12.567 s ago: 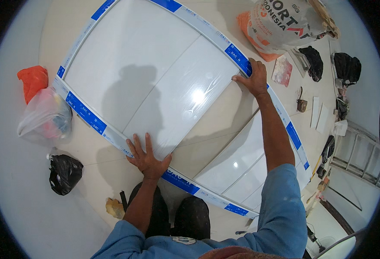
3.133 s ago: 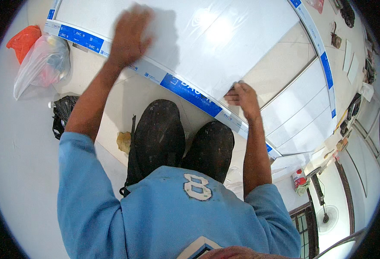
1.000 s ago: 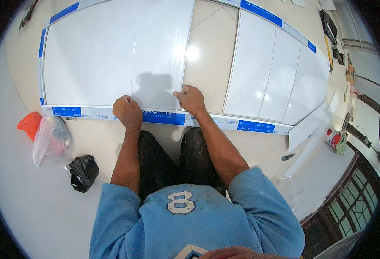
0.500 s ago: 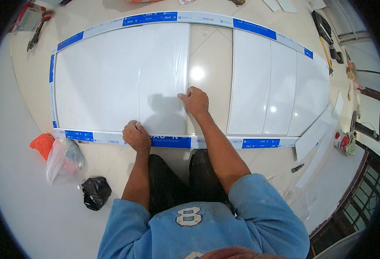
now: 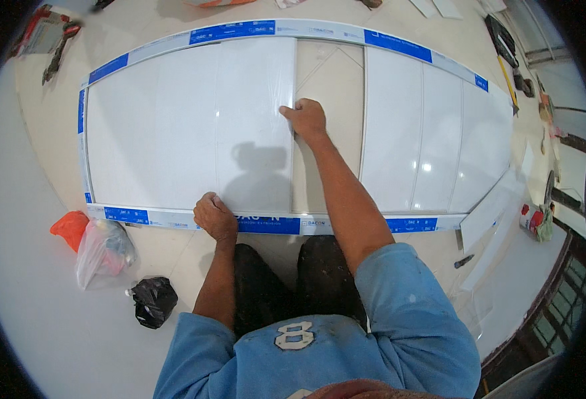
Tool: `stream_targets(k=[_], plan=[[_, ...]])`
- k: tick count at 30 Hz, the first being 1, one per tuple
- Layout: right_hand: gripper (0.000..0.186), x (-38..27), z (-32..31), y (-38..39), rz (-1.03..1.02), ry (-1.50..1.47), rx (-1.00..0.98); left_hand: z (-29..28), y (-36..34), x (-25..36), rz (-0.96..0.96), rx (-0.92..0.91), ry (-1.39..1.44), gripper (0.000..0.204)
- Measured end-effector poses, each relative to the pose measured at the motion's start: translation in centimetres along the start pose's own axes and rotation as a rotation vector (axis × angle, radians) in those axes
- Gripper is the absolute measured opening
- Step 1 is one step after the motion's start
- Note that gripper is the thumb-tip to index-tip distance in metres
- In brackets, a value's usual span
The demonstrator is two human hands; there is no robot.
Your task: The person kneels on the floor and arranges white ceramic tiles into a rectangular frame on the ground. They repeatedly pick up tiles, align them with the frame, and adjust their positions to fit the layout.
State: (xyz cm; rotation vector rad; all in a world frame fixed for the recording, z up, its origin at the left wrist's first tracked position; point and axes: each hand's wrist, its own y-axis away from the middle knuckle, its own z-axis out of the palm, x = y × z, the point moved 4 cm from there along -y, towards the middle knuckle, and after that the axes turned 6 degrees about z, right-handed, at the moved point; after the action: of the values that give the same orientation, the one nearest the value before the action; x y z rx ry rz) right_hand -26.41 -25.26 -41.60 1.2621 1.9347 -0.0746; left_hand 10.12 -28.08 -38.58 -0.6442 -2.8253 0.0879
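Observation:
On the floor before me lies a long door-like frame [image 5: 333, 28] wrapped in blue and white film. White panel strips fill its left part, ending in a strip [image 5: 256, 86] with a free right edge. My right hand [image 5: 308, 120] is closed on that edge, thumb over the face and other fingers curled beside the gap. My left hand [image 5: 215, 218] rests at the near rail, by the strip's lower left corner. Its fingers are curled together, and what they may hold is hidden. Right of the gap, more white strips [image 5: 393, 126] sit inside the frame.
Loose white strips [image 5: 486, 206] lie over the frame's right end. Plastic bags [image 5: 107, 249] and a black bag [image 5: 154, 301] are at the left. A small dark-handled tool [image 5: 464, 261] lies at the right, a red tin [image 5: 529, 216] beyond it. More tools [image 5: 502, 43] sit far right.
My right hand has slid away from me along the strip's free edge, its arm reaching further. My left hand stays by the near rail. The whole view has shifted slightly.

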Motion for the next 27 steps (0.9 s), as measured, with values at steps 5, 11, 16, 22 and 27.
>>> stream_targets(k=[5, 11, 16, 22, 27], plan=[[0.041, 1.1, 0.8, 0.5, 0.098, -0.132, 0.014, -0.2, 0.2, 0.0, -0.046, -0.029, 0.034, 0.019], [0.039, 1.1, 1.1, 1.6, 0.072, -0.036, -0.022, -1.5, -3.6, -0.1, 0.045, -0.053, 0.017, 0.042], [0.039, 1.3, 1.7, 2.9, 0.083, -0.104, -0.122, 1.7, -14.4, -0.2, 0.226, -0.106, -0.072, 0.070], [0.034, 1.4, 1.6, 2.2, 0.162, -0.413, -0.297, 4.6, -17.2, -0.8, 0.105, -0.276, -0.243, 0.069], [0.034, 1.8, 1.5, 2.8, 0.264, -0.524, -0.341, 4.2, -17.0, -0.8, 0.139, -0.218, -0.216, 0.068]])
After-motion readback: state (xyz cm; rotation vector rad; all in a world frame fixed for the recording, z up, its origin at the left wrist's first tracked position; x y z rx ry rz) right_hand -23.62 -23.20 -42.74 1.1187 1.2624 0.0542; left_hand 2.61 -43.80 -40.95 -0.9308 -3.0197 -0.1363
